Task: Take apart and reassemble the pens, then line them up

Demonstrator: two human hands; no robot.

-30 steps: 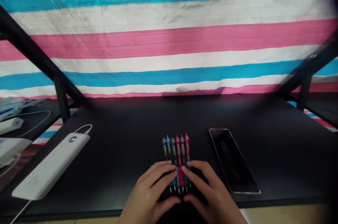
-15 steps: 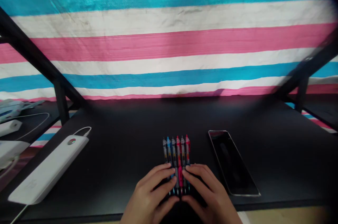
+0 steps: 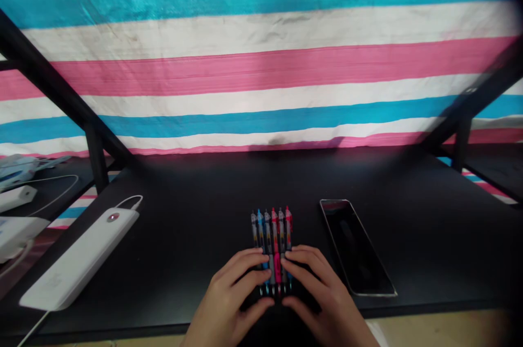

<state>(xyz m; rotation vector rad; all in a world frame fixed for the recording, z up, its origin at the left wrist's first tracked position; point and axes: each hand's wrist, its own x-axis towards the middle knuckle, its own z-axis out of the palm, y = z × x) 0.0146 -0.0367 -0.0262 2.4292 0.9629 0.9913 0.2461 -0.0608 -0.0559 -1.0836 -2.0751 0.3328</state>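
Note:
Several click pens (image 3: 272,232) lie side by side in an even row on the black table, their clickers pointing away from me. Clear barrels show dark, blue and red parts, and one grip in the row is bright pink. My left hand (image 3: 241,290) curls over the row's left side, fingertips on the barrels and thumb near the tip end. From the right, my right hand (image 3: 316,287) mirrors it, with fingertips on the pens and its thumb close to the tips. Both hands partly cover the lower halves of the outer pens.
A smartphone (image 3: 357,249) with a dark screen lies right of my hands. To the left is a white power bank (image 3: 81,260) with a cable at each end. Black metal bars (image 3: 96,156) flank the black table (image 3: 183,200); a striped sheet (image 3: 261,74) hangs behind.
The view has shifted slightly. Both thumbs have moved a little away from the pen tips, and more of the tips shows. The pens keep their row.

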